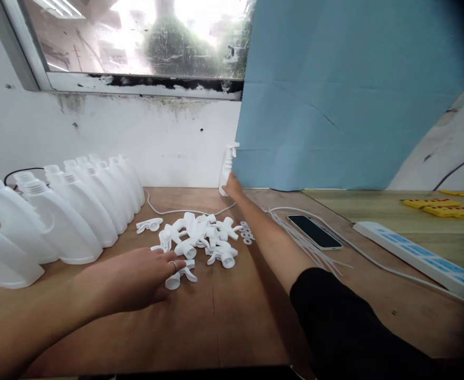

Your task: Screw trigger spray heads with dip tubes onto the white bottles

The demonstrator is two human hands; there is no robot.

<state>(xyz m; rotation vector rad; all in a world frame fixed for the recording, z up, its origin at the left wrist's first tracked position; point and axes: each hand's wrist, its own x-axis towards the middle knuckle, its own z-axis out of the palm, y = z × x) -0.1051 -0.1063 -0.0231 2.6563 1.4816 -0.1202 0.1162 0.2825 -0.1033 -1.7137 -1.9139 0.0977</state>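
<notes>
At the far edge of the table, my right hand is closed round the lower part of a white spray bottle, which stands upright by the wall with a trigger head on top. My left hand, a ring on one finger, reaches over the near side of a pile of white trigger sprayer heads. Its fingers are stretched out and the thumb is apart. One sprayer head lies right by the fingertips; whether they touch it is hard to see. Another sprayer head lies apart, left of the pile.
Rows of translucent, capless bottles fill the left side. Small white rings sit right of the pile. Thin white tubes, a phone, a grey cable and a power strip occupy the right. A blue sheet hangs behind.
</notes>
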